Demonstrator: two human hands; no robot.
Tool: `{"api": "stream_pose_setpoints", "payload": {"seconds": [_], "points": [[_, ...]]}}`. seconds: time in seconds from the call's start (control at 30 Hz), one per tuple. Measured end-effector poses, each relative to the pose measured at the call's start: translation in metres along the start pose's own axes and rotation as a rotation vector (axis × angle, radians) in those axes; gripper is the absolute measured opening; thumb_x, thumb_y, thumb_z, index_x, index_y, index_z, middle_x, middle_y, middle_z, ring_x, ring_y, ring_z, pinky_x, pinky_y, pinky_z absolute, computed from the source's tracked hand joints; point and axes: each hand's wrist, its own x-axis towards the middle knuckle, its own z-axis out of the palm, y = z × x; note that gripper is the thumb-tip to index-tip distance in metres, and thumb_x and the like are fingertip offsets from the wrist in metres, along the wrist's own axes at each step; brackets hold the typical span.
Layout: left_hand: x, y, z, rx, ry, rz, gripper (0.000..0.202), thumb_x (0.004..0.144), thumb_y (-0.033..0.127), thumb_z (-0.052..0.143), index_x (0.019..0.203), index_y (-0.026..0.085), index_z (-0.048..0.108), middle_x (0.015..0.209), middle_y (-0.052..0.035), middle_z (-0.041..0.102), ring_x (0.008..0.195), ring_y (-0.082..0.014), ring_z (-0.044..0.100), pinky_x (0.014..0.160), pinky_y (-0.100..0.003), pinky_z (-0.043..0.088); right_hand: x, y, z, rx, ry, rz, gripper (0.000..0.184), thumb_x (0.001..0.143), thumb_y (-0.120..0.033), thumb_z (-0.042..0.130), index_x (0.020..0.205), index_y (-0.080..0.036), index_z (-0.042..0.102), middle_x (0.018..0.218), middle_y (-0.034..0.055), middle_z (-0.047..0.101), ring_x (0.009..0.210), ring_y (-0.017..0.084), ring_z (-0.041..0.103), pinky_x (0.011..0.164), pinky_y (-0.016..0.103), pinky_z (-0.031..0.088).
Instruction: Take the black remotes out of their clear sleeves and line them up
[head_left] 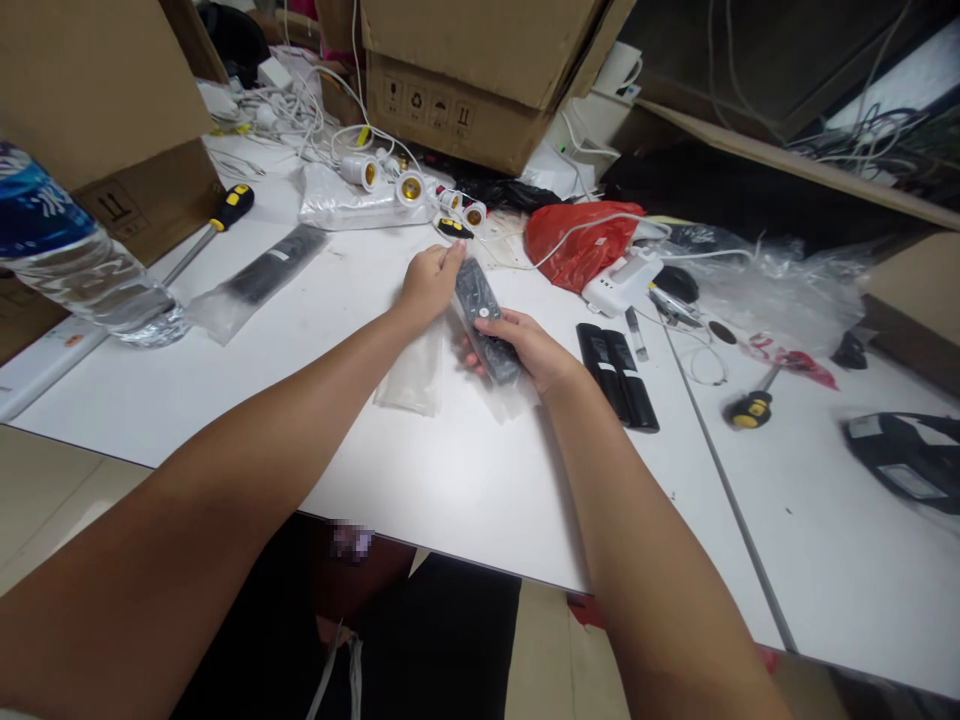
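Note:
A black remote control (pixel 489 345) in a clear plastic sleeve is held above the white table, tilted with its buttons facing up. My right hand (pixel 529 350) wraps round its lower part, thumb on top and fingertips beneath. At the upper end, my left hand (pixel 431 283) is closed in a pinch on the sleeve's edge. Below my left wrist lie flat clear plastic sleeves (pixel 412 378). Two bare black remotes (pixel 616 375) rest side by side to the right of my right hand. Another sleeved remote (pixel 262 275) lies to the left.
A water bottle (pixel 82 260) and a screwdriver (pixel 214 225) are at left. White lamp sockets (pixel 410 188) and cardboard boxes (pixel 457 110) stand behind. A red plastic bag (pixel 581 240), a white power strip (pixel 622 283) and a second screwdriver (pixel 750 408) lie at right.

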Motion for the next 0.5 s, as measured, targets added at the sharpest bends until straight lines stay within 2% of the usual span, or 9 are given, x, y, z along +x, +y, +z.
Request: {"api": "stream_pose_setpoints", "payload": {"seconds": [0.1, 0.2, 0.33, 0.43, 0.5], "points": [[0.0023, 0.0004, -0.0016, 0.017, 0.033, 0.045, 0.055, 0.090, 0.047, 0.073, 0.052, 0.021, 0.044, 0.063, -0.0018, 0.046, 0.082, -0.0203, 0.055, 0.080, -0.027, 0.047, -0.0003, -0.0014, -0.0011, -0.004, -0.019, 0.042, 0.020, 0.085, -0.025, 0.076, 0.096, -0.012, 0.064, 0.089, 0.0120, 0.075, 0.060, 0.018, 0.071, 0.048, 0.026, 0.061], [0.0031, 0.0041, -0.0038, 0.028, 0.013, 0.015, 0.055, 0.093, 0.045, 0.069, 0.052, 0.022, 0.042, 0.061, -0.0017, 0.043, 0.084, -0.0213, 0.055, 0.076, -0.027, 0.046, -0.0004, -0.0015, -0.0020, 0.019, -0.043, 0.044, 0.020, 0.086, -0.024, 0.075, 0.096, -0.011, 0.065, 0.092, 0.0139, 0.076, 0.060, 0.018, 0.071, 0.048, 0.026, 0.061], [0.0016, 0.0086, -0.0061, 0.006, 0.026, -0.034, 0.053, 0.092, 0.039, 0.071, 0.053, 0.021, 0.042, 0.061, -0.0012, 0.046, 0.086, -0.0206, 0.057, 0.071, -0.026, 0.043, -0.0007, -0.0010, -0.0026, 0.033, -0.042, 0.045, 0.020, 0.085, -0.024, 0.075, 0.098, -0.011, 0.065, 0.092, 0.0136, 0.076, 0.060, 0.019, 0.071, 0.047, 0.027, 0.061], [0.0025, 0.0065, -0.0051, -0.034, 0.060, -0.064, 0.051, 0.092, 0.041, 0.072, 0.055, 0.020, 0.043, 0.060, -0.0003, 0.048, 0.083, -0.0193, 0.059, 0.068, -0.025, 0.044, -0.0007, -0.0015, -0.0025, 0.034, -0.037, 0.050, 0.020, 0.085, -0.024, 0.075, 0.098, -0.012, 0.065, 0.089, 0.0122, 0.075, 0.061, 0.019, 0.072, 0.049, 0.027, 0.062], [0.0045, 0.0040, -0.0028, -0.105, 0.085, -0.131, 0.050, 0.093, 0.048, 0.069, 0.058, 0.020, 0.046, 0.060, -0.0001, 0.050, 0.077, -0.0182, 0.060, 0.066, -0.025, 0.046, -0.0005, -0.0019, -0.0023, 0.027, -0.029, 0.053, 0.020, 0.085, -0.024, 0.075, 0.097, -0.012, 0.065, 0.087, 0.0113, 0.075, 0.061, 0.019, 0.072, 0.049, 0.028, 0.062]]}}
